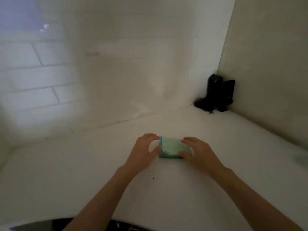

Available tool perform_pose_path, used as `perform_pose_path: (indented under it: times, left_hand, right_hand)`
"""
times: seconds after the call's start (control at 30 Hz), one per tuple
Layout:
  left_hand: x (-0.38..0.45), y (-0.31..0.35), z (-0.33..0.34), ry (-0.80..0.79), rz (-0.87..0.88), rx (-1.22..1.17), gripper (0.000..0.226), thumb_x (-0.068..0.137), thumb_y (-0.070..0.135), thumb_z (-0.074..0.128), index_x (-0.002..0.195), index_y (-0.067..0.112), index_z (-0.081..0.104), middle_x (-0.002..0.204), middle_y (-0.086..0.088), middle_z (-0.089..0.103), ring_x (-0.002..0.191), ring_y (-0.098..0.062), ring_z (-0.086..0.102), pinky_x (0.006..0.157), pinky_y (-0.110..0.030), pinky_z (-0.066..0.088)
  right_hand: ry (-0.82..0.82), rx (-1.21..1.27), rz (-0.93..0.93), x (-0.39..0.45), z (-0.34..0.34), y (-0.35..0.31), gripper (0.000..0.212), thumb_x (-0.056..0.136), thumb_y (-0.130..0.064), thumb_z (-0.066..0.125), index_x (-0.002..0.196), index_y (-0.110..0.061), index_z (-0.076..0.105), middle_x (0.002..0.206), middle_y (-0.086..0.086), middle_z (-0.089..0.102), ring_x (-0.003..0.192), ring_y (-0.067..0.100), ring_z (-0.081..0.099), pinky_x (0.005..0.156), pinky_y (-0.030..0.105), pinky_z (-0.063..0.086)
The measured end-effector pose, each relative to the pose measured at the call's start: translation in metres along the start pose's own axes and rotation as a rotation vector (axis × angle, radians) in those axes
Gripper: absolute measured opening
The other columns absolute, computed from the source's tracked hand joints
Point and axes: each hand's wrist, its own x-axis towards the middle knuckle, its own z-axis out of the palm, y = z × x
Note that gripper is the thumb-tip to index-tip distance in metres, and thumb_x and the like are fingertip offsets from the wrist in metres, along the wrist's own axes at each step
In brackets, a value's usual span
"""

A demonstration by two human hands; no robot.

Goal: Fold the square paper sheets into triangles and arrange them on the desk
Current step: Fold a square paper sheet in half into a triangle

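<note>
Two bare forearms reach over a white desk point(83, 164) toward a small stack of pale green paper point(173, 148) at its centre. Left hand point(144, 151) curls thumb and fingers round the stack's left edge; right hand point(197, 153) grips its right side, fingers laid over the top sheet. Two black speakers point(218, 93) stand in the far right corner against the white walls.

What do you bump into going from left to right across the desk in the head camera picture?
Left hand → stack of green paper → right hand → black objects in the far right corner.
</note>
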Motion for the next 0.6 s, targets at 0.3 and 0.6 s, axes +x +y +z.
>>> perform_pose_path:
  times: [0.3,0.6]
  left_hand:
    - [-0.012,0.000,0.017,-0.187,0.013,0.134,0.052,0.091,0.041,0.057,0.133,0.012,0.051,0.139,-0.006,0.048,0.130,-0.023,0.040,0.109,-0.025,0.024]
    - [-0.010,-0.013,0.021,-0.104,0.025,0.097,0.035,0.090,0.029,0.061,0.122,0.015,0.056,0.125,0.000,0.057,0.115,-0.018,0.049,0.095,-0.018,0.030]
  right_hand:
    - [-0.022,-0.169,-0.050,-0.007,0.030,-0.034,0.068,0.082,-0.071,0.041,0.127,-0.023,0.057,0.133,-0.004,0.055,0.126,0.014,0.046,0.114,0.039,0.012]
    - [-0.025,-0.173,-0.064,-0.006,0.033,-0.042,0.027,0.092,-0.048,0.048,0.105,-0.037,0.069,0.121,-0.012,0.062,0.118,0.007,0.052,0.111,0.049,0.009]
